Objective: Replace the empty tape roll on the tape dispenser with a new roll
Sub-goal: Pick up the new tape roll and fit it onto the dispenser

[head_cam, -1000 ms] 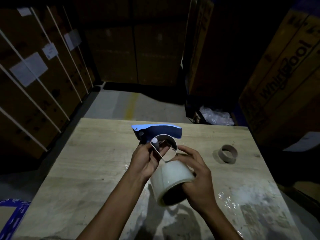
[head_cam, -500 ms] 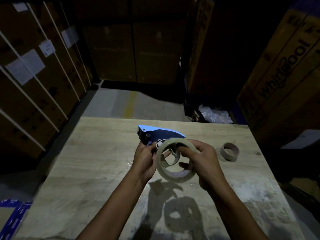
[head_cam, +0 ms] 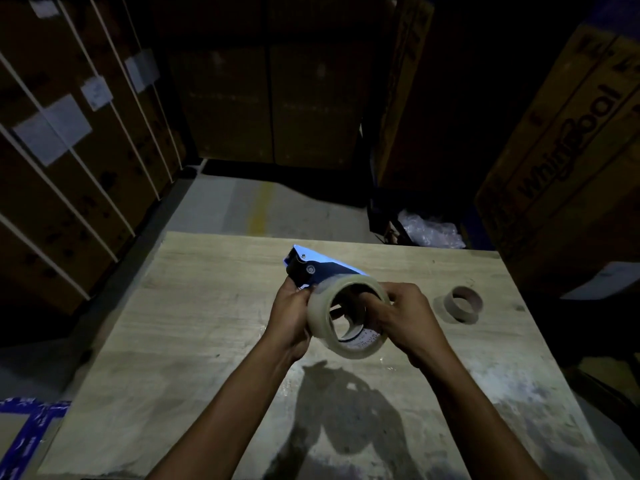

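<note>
Just above the desk point(head_cam: 207, 341), left grip point(head_cam: 292, 317) clasps a blue tape dispenser point(head_cam: 325, 270); right grip point(head_cam: 408, 317) pinches a clear tape roll point(head_cam: 356, 349) by its rim. Empty cardboard core point(head_cam: 457, 311) lies right.

Glossy clear-plastic tape roll point(head_cam: 348, 315), blue plastic dispenser point(head_cam: 320, 268), matt cardboard core point(head_cam: 463, 303), rough wooden table point(head_cam: 194, 327)
</note>
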